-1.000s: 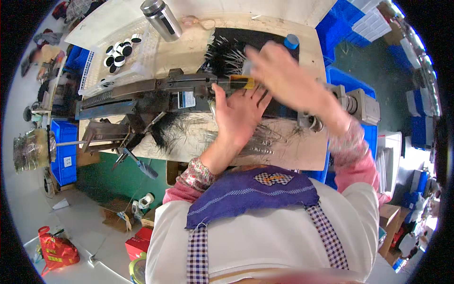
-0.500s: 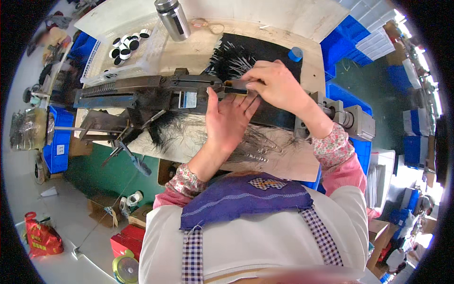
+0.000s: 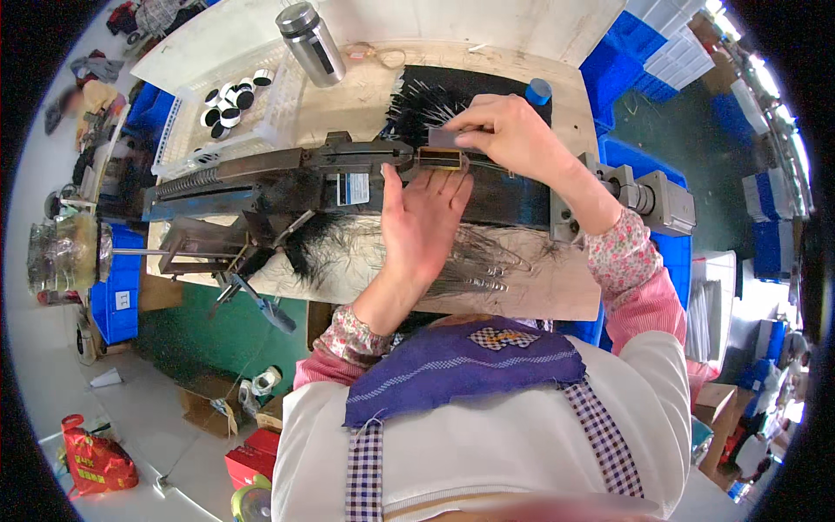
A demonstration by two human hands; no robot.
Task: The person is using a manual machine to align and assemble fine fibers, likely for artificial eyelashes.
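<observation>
My right hand (image 3: 506,130) pinches a small flat grey plate (image 3: 444,137) just above the long dark metal machine (image 3: 287,165). Below the plate, a small rectangular slot with a brass-coloured edge (image 3: 440,160) shows in the machine. My left hand (image 3: 424,213) lies palm up with its fingers stretched out against the near side of that slot, the thumb apart and beside the machine's end piece. Nothing shows in the left palm. Behind the machine, a dark mat (image 3: 513,97) carries a pile of thin black and silvery bristles (image 3: 426,103).
A clear plastic crate (image 3: 178,130) with several black-and-white round pieces stands at the back left, beside a steel flask (image 3: 310,45). A blue cap (image 3: 538,90) sits at the mat's far right corner. Loose bristles (image 3: 478,261) litter the wooden table's near side.
My right hand has lifted the grey plate up and away from the slot, leaving the slot in sight. The left hand stays about where it was. The whole view has shifted slightly.
</observation>
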